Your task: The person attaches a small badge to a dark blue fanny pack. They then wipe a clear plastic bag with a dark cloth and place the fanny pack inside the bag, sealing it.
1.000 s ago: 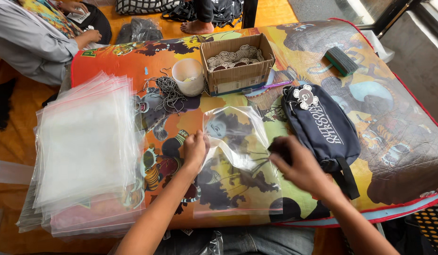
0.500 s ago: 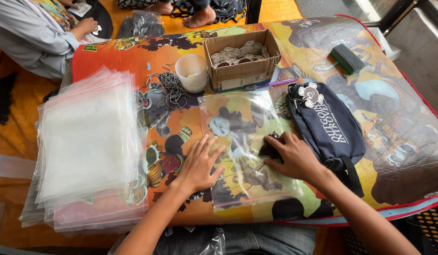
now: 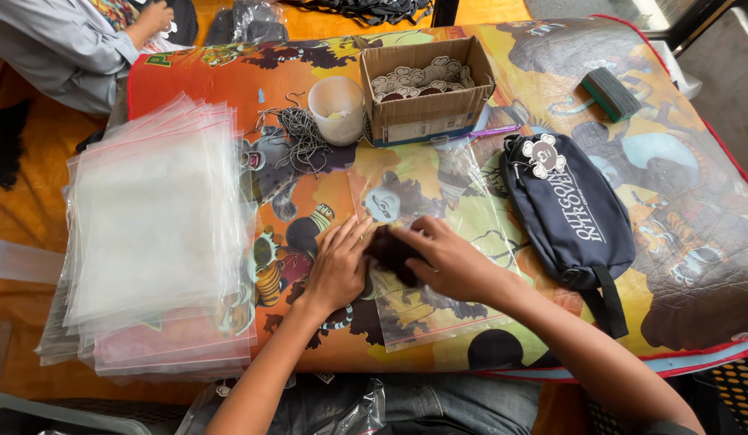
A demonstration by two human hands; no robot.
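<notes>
Roughly, head view, the only one: the clear zip bag (image 3: 438,242) lies flat on the cartoon-print table cover (image 3: 253,72) and serves as landmark for everything else. The left hand (image 3: 339,266) rests palm-down on the bag's near-left edge, fingers together and fairly straight, pressing it flat. The right hand (image 3: 446,262) sits just beside it over the bag's middle, fingers curled round a small dark item (image 3: 390,251); can't tell if it's a firm pinch, or whether the item is inside the plastic or on top, and the bag's red seal strip shows at its near edge. So, as a judgement: one bag in work, bagging not finished, nothing sealed yet. Left of the bag, a thick stack of empty bags (image 3: 148,234) waits, so plenty left. Right of it, touching or nearly, a navy waist pouch (image 3: 571,213) with a round tag. Beyond the bag: cardboard box (image 3: 426,89) of round pieces, white cup (image 3: 336,109), heap of thin cords (image 3: 297,137). Far upper-left, another person's sleeve (image 3: 60,48), apart from all this.
</notes>
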